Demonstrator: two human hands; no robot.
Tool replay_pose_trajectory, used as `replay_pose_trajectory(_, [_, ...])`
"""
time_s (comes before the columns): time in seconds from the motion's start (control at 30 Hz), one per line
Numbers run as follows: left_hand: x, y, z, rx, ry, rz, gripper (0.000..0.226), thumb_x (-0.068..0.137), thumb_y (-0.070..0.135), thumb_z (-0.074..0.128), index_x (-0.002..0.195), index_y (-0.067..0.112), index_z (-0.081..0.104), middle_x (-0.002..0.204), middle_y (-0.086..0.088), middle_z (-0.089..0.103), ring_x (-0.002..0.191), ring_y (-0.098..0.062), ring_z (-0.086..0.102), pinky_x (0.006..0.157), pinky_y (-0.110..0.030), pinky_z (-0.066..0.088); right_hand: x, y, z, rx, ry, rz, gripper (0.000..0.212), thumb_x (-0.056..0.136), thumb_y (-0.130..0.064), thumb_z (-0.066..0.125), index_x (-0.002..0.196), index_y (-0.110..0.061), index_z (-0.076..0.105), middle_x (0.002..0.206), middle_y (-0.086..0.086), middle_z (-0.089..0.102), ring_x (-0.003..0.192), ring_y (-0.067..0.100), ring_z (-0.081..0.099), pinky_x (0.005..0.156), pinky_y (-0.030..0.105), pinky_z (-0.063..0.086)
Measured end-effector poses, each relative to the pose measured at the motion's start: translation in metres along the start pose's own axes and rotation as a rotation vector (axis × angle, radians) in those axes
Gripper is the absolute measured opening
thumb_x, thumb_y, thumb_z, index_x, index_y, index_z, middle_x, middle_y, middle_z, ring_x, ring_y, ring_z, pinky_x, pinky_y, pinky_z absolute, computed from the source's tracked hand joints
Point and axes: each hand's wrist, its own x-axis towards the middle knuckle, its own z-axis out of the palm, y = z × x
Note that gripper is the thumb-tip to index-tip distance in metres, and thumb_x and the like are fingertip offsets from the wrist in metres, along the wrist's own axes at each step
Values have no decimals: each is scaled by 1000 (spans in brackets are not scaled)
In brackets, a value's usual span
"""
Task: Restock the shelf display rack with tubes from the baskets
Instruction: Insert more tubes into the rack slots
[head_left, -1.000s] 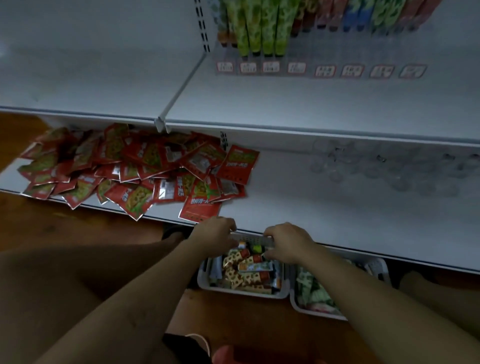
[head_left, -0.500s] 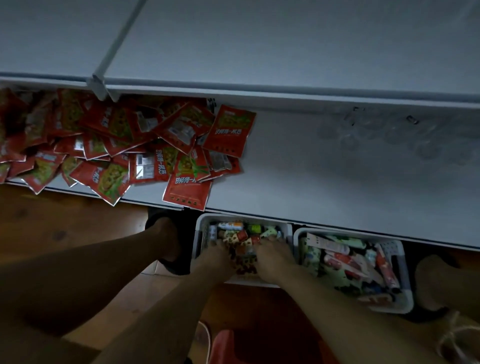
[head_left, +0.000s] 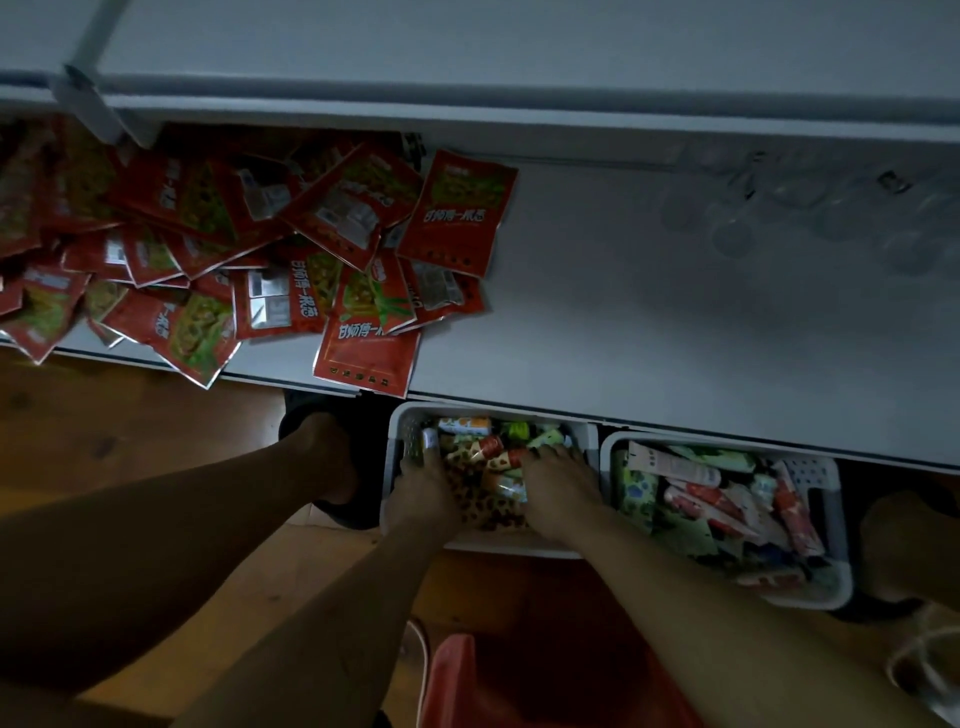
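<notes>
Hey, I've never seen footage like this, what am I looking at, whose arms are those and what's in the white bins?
There is no machine: a person wears a camera on the head, looking down at their own arms. The left hand and right hand reach into a white basket on the floor, onto a heap of small patterned tubes. Whether either hand grips one is unclear. A second basket of tubes sits to its right. Above, a white shelf carries a pile of red sachets.
</notes>
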Motion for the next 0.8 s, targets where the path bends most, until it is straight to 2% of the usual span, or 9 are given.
replay_pose_trajectory(0.1, [3, -1, -3, -98, 19, 13, 67, 87, 11, 51, 146, 13, 18, 131, -19, 43, 109, -37, 55, 83, -43, 48, -7, 0, -10, 118, -3, -5, 36, 87, -15, 59, 122, -16, 48, 113, 10, 62, 99, 27, 60, 76, 31, 47])
replay_pose_trajectory(0.2, [4, 0, -7, -316, -34, -13, 69, 86, 15, 54, 146, 16, 20, 135, -23, 42, 113, -41, 52, 84, -39, 45, -15, 2, -18, 271, 73, 10, 28, 85, -19, 66, 111, -19, 55, 105, 4, 63, 87, 20, 59, 59, 24, 35])
replay_pose_trajectory(0.33, [-4, 17, -14, -447, -114, -23, 43, 90, 17, 56, 132, 9, 47, 126, -18, 57, 112, -34, 56, 85, -33, 47, -26, 5, -26, 498, 210, 25, 18, 85, -21, 69, 102, -21, 66, 101, -3, 65, 79, 8, 55, 61, 19, 37])
replay_pose_trajectory(0.47, [-8, 31, -15, -384, -141, 29, 40, 96, 22, 51, 131, 4, 48, 124, -18, 56, 114, -32, 54, 94, -36, 46, -32, 11, -26, 632, 298, 50, 11, 88, -21, 66, 98, -19, 69, 74, -11, 57, 56, -2, 44, 51, 19, 33])
replay_pose_trajectory(0.53, [-6, 28, -14, -483, -106, -17, 37, 90, 15, 57, 126, 5, 51, 105, -16, 58, 93, -31, 58, 81, -39, 54, -31, 13, -23, 681, 302, 63, 12, 89, -21, 66, 99, -18, 70, 76, -10, 57, 57, -2, 45, 56, 21, 38])
replay_pose_trajectory(0.6, [-4, 21, -18, -588, -11, -56, 35, 85, 12, 61, 118, 12, 51, 109, -16, 56, 80, -27, 54, 66, -34, 51, -29, 13, -20, 665, 290, 62, 14, 90, -24, 65, 102, -17, 69, 78, -9, 59, 55, -2, 42, 53, 15, 33])
replay_pose_trajectory(0.67, [-6, 13, -25, -571, 25, -21, 27, 85, 9, 58, 108, 18, 50, 113, -17, 59, 83, -28, 58, 67, -32, 49, -26, 11, -22, 653, 267, 52, 17, 91, -27, 64, 104, -18, 68, 75, -12, 55, 53, -2, 40, 50, 12, 28])
replay_pose_trajectory(0.73, [-7, 8, -32, -532, 14, 49, 21, 88, 8, 53, 104, 21, 52, 107, -16, 63, 90, -33, 62, 69, -33, 50, -23, 8, -27, 674, 244, 41, 19, 90, -27, 65, 106, -19, 67, 83, -8, 57, 60, 0, 45, 57, 15, 35])
replay_pose_trajectory(0.8, [-14, 8, -43, -485, 41, 148, 22, 90, 15, 56, 111, 20, 54, 108, -16, 62, 92, -34, 62, 70, -32, 50, -20, 3, -34, 678, 238, 13, 14, 88, -29, 68, 99, -21, 69, 88, -7, 62, 71, 5, 52, 67, 22, 41])
